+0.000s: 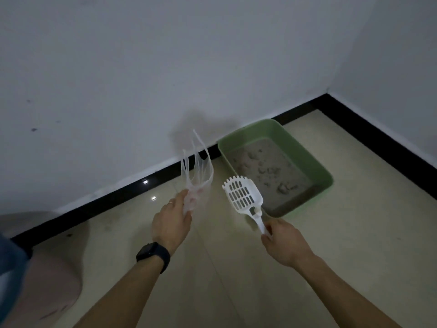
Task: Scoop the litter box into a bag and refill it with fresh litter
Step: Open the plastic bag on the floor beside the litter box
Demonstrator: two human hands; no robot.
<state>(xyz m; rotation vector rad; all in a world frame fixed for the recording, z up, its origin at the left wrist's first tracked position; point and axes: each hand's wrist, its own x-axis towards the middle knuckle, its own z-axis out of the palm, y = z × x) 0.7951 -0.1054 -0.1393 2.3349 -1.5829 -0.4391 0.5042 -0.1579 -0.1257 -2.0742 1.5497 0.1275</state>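
A green litter box (314,162) sits on the tiled floor against the wall, near the room's corner. Grey litter (267,169) with clumps fills its bottom. My left hand (171,221) grips a thin clear plastic bag (198,176), whose handles stick up in front of the wall, left of the box. My right hand (281,242) holds the handle of a white slotted scoop (243,194). The scoop's head hovers by the box's near left edge, with nothing visible in it.
A black skirting board (106,202) runs along the white walls, which meet in a corner at the upper right. A pinkish rounded object (47,275) and something blue (11,261) lie at the lower left. Beige floor tiles (354,245) spread in front of the box.
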